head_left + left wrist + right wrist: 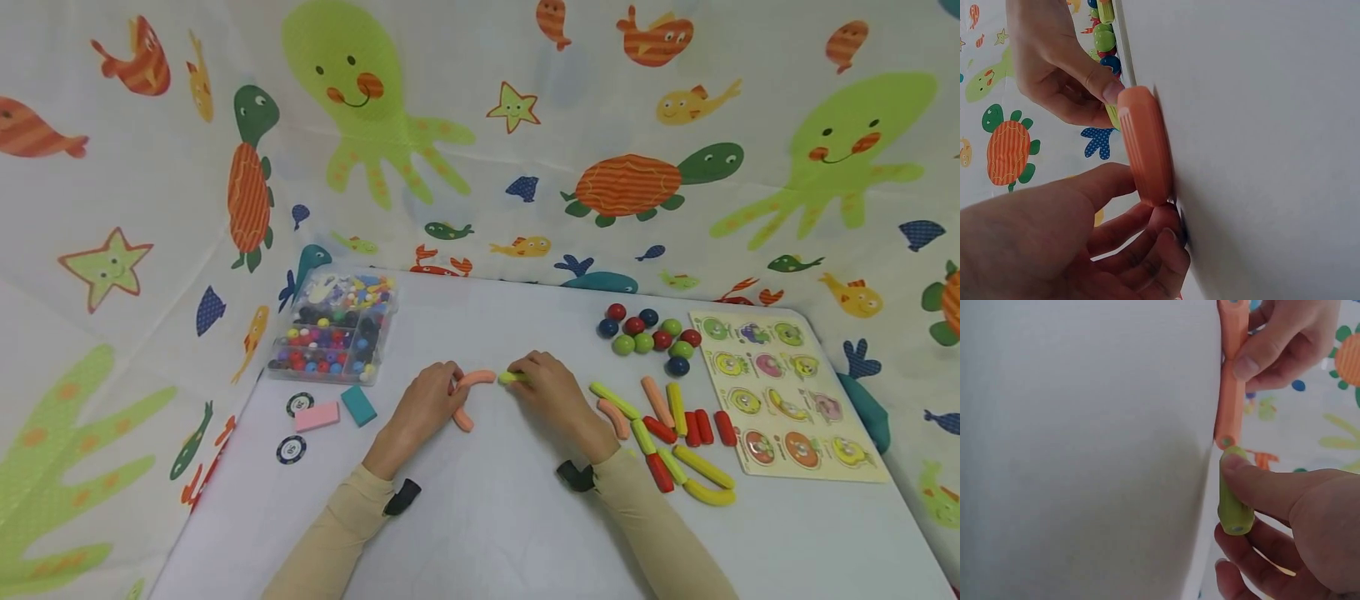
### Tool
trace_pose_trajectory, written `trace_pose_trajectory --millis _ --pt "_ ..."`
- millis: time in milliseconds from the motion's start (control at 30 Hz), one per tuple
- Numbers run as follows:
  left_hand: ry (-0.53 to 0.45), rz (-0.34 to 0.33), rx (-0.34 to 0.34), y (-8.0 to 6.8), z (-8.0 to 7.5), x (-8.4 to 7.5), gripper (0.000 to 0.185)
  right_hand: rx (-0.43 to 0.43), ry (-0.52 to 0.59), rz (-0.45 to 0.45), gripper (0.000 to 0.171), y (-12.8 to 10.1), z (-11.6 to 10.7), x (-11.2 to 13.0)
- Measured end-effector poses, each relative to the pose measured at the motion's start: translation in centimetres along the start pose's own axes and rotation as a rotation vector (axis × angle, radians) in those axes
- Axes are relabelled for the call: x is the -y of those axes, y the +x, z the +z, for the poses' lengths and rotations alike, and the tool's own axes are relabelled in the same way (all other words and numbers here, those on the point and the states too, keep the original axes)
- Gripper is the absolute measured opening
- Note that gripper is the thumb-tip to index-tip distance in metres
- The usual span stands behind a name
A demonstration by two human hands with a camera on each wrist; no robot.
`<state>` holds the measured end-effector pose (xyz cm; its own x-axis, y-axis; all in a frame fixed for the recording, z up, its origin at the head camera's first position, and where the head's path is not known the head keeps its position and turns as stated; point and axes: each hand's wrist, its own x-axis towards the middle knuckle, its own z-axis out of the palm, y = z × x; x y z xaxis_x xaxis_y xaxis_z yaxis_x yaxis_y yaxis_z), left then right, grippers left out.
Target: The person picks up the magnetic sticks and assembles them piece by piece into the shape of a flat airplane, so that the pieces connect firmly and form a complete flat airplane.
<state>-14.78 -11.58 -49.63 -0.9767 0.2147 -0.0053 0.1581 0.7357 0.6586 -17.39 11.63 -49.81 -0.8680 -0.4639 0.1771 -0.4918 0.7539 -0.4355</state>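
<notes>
My left hand [422, 402] pinches a salmon-orange curved stick [478, 377] between thumb and fingers, just above the white table. A second orange curved stick [463, 419] lies end to end with it and points toward me. My right hand [553, 396] holds a short lime-green stick [1235, 503] between thumb and fingers. In the right wrist view the green stick's far end overlaps the orange stick's end, where a small round inset [1227, 442] shows. The head view has the two ends facing each other with a slim gap.
Right of my right arm lie several coloured sticks, among them a yellow curved one [708, 493]. Behind them are round beads [643, 342] and a fruit puzzle board [825, 468]. At left stand a divided bead box [358, 379], pink block [317, 417], teal block [358, 406] and chips [291, 450].
</notes>
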Motion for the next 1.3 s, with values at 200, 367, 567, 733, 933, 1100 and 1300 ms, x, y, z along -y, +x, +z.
trace_pose_trajectory --millis 200,367,567,733,933,1100,1300 --pt "0.004 -0.008 0.002 0.05 0.12 -0.03 0.017 0.010 0.017 0.009 0.023 0.07 0.49 0.09" --pt "-0.001 -0.013 0.011 0.00 0.16 -0.03 0.018 0.017 0.027 0.015 0.024 0.10 0.65 0.15" --pt "0.002 -0.019 0.013 0.07 0.24 0.01 0.017 0.033 0.039 0.019 0.025 0.16 0.68 0.33" --pt "0.000 -0.031 0.016 0.13 0.23 -0.01 0.018 0.036 0.045 0.018 0.026 0.25 0.82 0.41" --pt "-0.026 -0.034 0.018 0.10 0.27 0.01 0.017 0.027 0.048 -0.002 0.037 0.18 0.94 0.28" --pt "-0.043 -0.011 0.009 0.05 0.35 0.23 0.016 -0.002 0.055 -0.018 0.041 0.24 0.86 0.08" --pt "-0.045 -0.010 0.008 0.01 0.28 0.17 0.016 -0.036 0.165 -0.016 0.027 0.27 0.64 -0.05"
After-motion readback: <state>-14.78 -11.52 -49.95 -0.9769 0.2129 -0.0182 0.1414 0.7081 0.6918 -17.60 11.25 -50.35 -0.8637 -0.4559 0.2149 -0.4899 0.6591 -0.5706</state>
